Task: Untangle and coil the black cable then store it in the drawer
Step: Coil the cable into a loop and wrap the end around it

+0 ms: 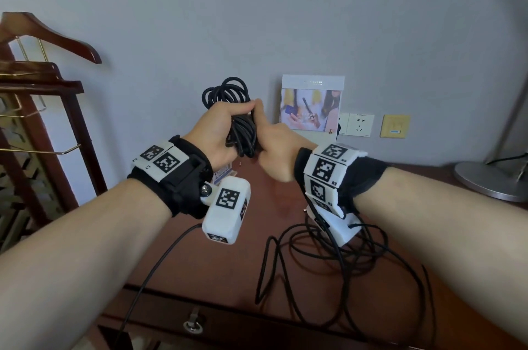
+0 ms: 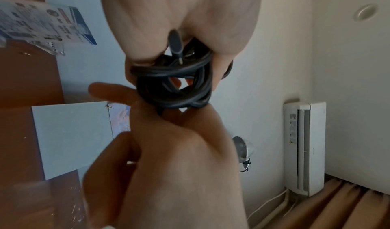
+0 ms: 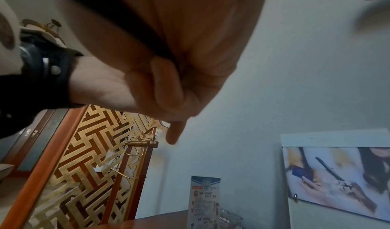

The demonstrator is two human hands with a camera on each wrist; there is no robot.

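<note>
Both hands [image 1: 217,126] [image 1: 278,149] raised, fingers curled round coiled black cable [image 1: 228,92].

Loose black cable [image 1: 337,258] sprawls over the desk [image 1: 228,258] toward its front right, under the right wrist. The lamp base [image 1: 491,181] fills the back right corner; the coat stand [image 1: 37,109] borders the left edge. Bare wood shows front left.

At centre frame, a person's left hand [image 1: 217,129] gripped a bundled coil of thin black cable [image 1: 235,109] while the right hand [image 1: 276,149] pinched it from the side. Loose loops trailed across the reddish-brown wooden desk [image 1: 245,238], whose metal-handled drawer [image 1: 194,321] sat closed at lower centre.
</note>
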